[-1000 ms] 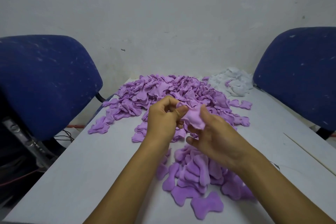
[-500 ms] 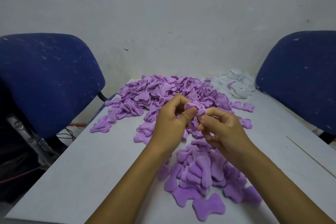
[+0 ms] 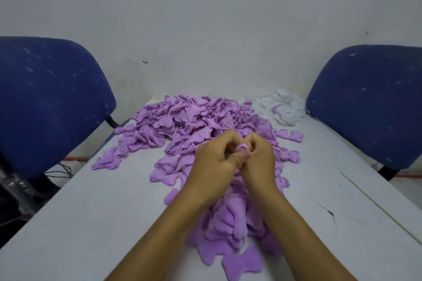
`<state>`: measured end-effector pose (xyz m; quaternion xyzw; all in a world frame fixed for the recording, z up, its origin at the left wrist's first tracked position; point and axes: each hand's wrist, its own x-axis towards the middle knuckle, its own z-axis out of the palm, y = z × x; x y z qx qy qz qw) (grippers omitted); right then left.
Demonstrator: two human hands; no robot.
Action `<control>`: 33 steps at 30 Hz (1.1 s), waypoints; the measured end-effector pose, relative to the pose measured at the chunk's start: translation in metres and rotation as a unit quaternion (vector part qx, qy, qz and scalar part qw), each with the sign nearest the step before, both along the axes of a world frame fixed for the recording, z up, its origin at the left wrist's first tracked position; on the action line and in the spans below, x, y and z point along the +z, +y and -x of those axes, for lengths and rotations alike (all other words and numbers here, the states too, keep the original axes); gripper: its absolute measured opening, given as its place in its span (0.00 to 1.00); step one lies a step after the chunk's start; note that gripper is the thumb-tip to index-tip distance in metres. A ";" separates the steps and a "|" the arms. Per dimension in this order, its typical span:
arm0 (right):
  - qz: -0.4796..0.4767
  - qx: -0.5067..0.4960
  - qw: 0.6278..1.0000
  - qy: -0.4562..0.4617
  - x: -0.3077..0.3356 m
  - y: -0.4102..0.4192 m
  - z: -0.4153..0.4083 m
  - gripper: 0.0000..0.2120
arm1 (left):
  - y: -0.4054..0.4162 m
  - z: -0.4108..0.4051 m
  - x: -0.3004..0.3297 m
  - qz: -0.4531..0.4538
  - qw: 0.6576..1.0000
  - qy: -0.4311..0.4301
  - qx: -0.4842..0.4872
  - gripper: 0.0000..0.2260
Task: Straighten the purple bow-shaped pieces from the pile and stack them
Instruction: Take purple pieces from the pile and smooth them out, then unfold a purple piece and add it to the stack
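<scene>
A big pile of crumpled purple bow-shaped pieces (image 3: pixel 194 118) covers the far middle of the white table (image 3: pixel 96 217). Closer to me lies a loose stack of flattened purple pieces (image 3: pixel 233 219), partly hidden under my forearms. My left hand (image 3: pixel 213 164) and my right hand (image 3: pixel 259 157) are pressed together above the pile's near edge. Both pinch one small purple piece (image 3: pixel 242 146), of which only a bit shows between the fingertips.
A heap of white pieces (image 3: pixel 283 107) lies at the table's far right corner. Blue chair backs stand at the left (image 3: pixel 48 102) and at the right (image 3: pixel 370 102). A crack (image 3: pixel 328 212) marks the table on the right. Cables (image 3: pixel 61 169) hang below the left edge.
My hands have drawn closer together and the purple piece, spread wider between them a second ago, is now bunched almost out of sight between my fingertips.
</scene>
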<state>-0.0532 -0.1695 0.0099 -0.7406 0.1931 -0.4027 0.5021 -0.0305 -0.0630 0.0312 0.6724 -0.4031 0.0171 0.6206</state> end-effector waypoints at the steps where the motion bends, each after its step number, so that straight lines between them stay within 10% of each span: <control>1: -0.026 0.034 0.999 -0.003 0.001 -0.002 -0.001 0.16 | 0.003 -0.007 0.001 0.000 1.000 0.020 0.000 0.07; 10: -0.068 0.262 0.962 0.033 0.022 -0.003 0.016 0.14 | 0.023 -0.034 0.013 0.058 0.989 0.137 -0.020 0.09; 15: -0.246 0.430 0.866 0.067 0.029 0.000 0.026 0.13 | 0.026 -0.032 0.012 0.050 0.980 0.194 0.021 0.13; 19: 0.082 0.303 0.946 0.085 0.028 -0.018 0.031 0.30 | 0.034 -0.040 0.012 0.024 0.976 0.208 0.057 0.06; 25: 0.351 0.188 0.916 -0.049 0.019 -0.010 0.025 0.19 | 0.033 -0.036 0.011 -0.012 0.949 0.311 -0.042 0.13; 33: 0.022 0.194 0.980 -0.046 0.020 -0.002 0.031 0.08 | 0.032 -0.031 0.010 0.008 0.979 0.168 -0.115 0.08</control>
